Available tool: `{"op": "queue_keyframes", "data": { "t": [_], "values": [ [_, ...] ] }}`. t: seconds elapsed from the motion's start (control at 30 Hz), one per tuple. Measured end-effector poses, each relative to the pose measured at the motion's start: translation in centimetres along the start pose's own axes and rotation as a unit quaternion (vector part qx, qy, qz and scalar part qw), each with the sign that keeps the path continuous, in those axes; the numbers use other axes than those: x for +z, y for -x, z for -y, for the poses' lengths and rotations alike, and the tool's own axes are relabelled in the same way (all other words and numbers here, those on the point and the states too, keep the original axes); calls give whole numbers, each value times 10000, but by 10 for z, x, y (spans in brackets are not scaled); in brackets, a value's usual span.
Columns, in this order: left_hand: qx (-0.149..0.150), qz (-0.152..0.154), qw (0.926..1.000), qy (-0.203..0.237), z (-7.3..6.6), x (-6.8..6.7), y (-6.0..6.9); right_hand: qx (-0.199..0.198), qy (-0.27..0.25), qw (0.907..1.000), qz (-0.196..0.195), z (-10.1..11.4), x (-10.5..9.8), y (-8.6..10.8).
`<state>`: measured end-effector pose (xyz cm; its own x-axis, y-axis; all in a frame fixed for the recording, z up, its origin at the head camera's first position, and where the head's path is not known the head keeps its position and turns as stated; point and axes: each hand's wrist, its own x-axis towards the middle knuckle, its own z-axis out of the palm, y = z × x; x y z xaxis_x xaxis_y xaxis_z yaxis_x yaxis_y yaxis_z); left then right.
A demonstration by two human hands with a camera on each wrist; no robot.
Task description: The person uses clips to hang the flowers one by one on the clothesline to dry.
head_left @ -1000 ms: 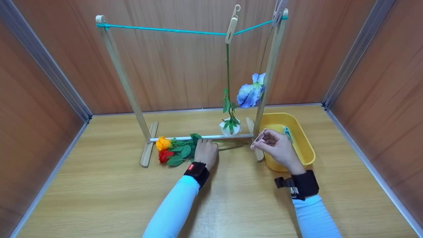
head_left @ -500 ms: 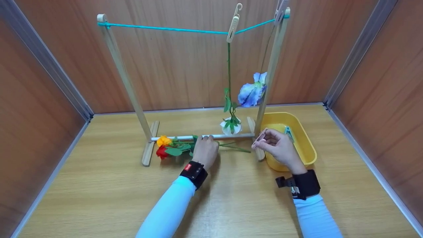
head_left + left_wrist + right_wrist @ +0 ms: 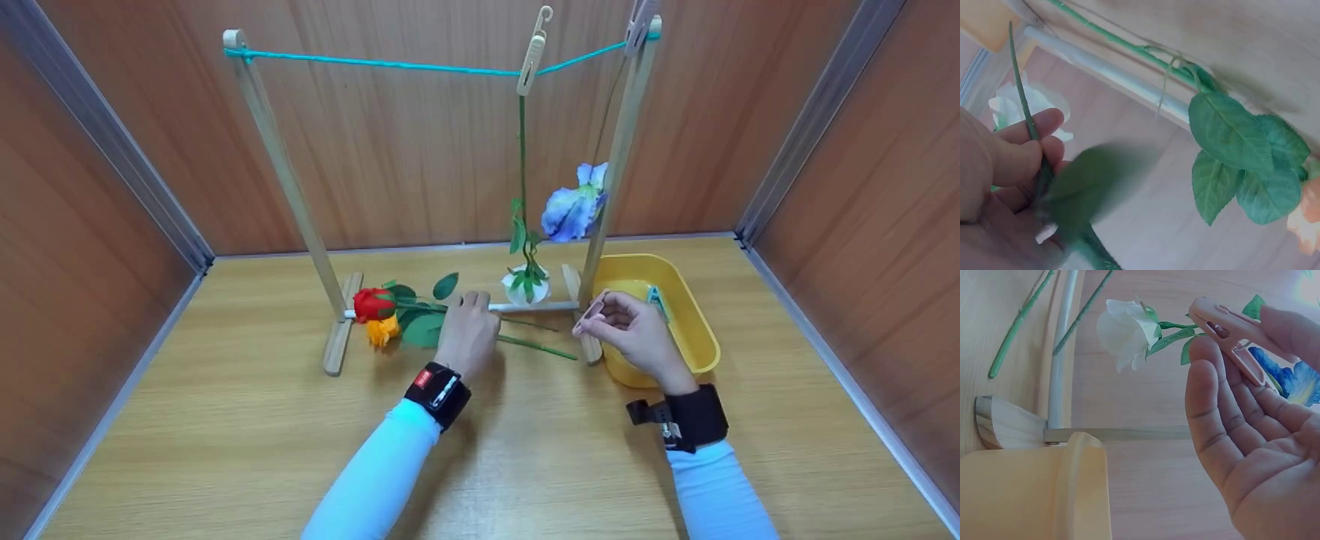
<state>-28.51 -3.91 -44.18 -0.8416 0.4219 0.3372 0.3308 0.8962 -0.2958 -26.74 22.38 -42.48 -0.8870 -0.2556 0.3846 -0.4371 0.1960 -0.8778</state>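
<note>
My left hand (image 3: 469, 336) pinches the stem of a red rose (image 3: 373, 305), lifted over the rack's white bottom bar. In the left wrist view, the stem (image 3: 1023, 101) runs between thumb and fingers, a blurred leaf below. An orange rose (image 3: 382, 331) lies on the table, its stem (image 3: 538, 347) reaching right past my left hand. Beside the yellow tub, my right hand (image 3: 637, 337) holds a pink clothespin (image 3: 1230, 323) between thumb and fingers. A white rose (image 3: 526, 285) hangs head down from a cream clothespin (image 3: 532, 64) on the turquoise cord (image 3: 390, 65).
A blue flower (image 3: 574, 206) hangs near the right post (image 3: 621, 150) from a pale clothespin (image 3: 640, 26). The left post (image 3: 279, 150) carries the cord's other end. A teal clothespin (image 3: 656, 301) lies in the yellow tub (image 3: 705, 345). Wooden panels surround the table.
The red rose has risen from in front of the orange rose to above it, and the two stems have separated. My right hand has stayed put with the clothespin.
</note>
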Motion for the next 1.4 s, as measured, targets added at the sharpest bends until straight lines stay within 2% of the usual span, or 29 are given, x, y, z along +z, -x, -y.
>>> {"op": "queue_keyframes", "data": {
  "t": [0.07, 0.27, 0.47, 0.87, 1.0, 1.17, 1.4],
  "values": [
    [-10, -70, 10000, 43, 0, -1, 3, 35, 15, 10000, 11, 0, 0, 0],
    [-113, -2, 9970, 762, -7, -6, 18, 153, 101, 9998, 2, 1, -1, -1],
    [-185, -208, 9935, 1108, -19, -7, 34, 234, 161, 9996, -10, 2, 0, 0],
    [-437, -74, 9951, 884, -41, 3, 58, 52, 109, 9999, -8, 0, 1, 1],
    [-469, 48, 9946, 923, -44, 5, 61, 136, 167, 9998, -3, 1, 1, 1],
    [-515, 7, 9949, 872, -46, 9, 62, 178, 237, 9996, -38, 1, 1, 1],
    [-358, 88, 9967, 720, -46, 15, 65, 178, 264, 9995, 23, 0, 1, 0]
  ]
}}
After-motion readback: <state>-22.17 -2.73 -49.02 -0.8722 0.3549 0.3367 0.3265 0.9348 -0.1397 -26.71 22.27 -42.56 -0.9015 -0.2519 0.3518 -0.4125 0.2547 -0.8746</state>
